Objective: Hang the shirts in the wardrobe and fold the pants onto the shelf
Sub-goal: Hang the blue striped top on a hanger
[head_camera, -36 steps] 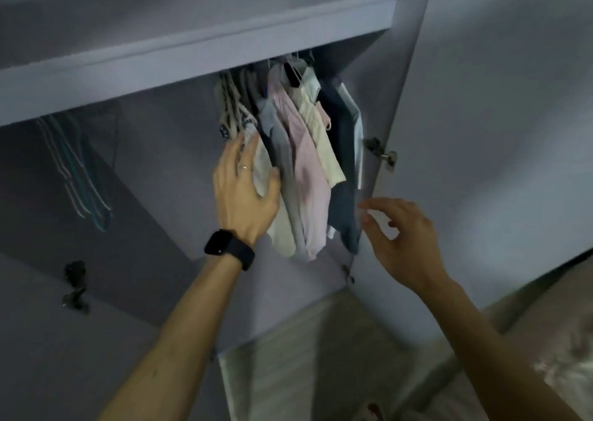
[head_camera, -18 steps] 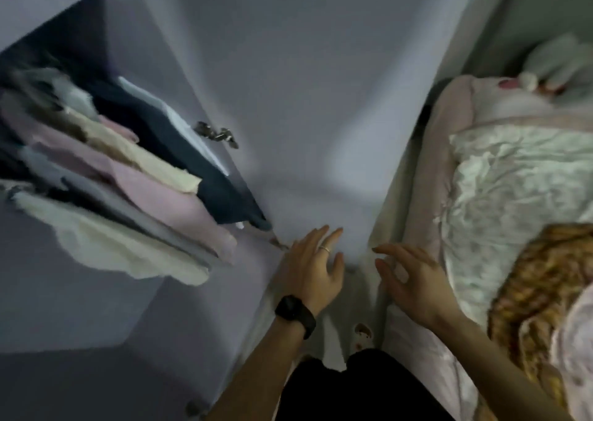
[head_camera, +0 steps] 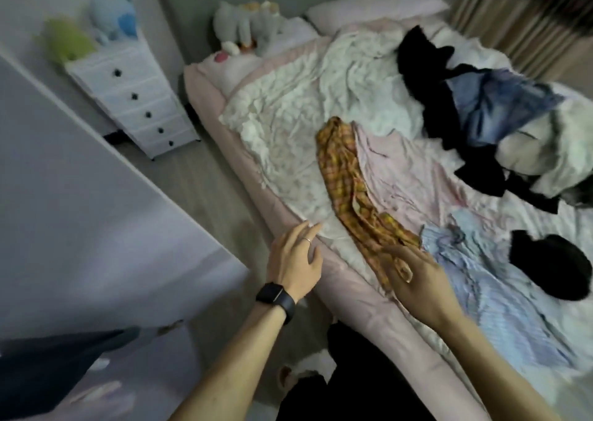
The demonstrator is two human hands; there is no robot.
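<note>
Our left hand [head_camera: 295, 265] spread, empty, our right hand [head_camera: 417, 278] relaxed, gripping nothing, yellow plaid garment [head_camera: 345, 177] at its 11 o'clock

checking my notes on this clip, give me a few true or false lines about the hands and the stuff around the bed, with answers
1. The left hand holds a shirt. False: it holds nothing, its fingers straight over the edge of the bed.
2. The right hand is at the near end of the orange plaid garment. True.
3. The watch is on the right wrist. False: it is on the left wrist.
4. The white drawer unit has plush toys on top. True.
5. The light blue striped shirt is on a hanger. False: it lies crumpled on the bed.
</note>
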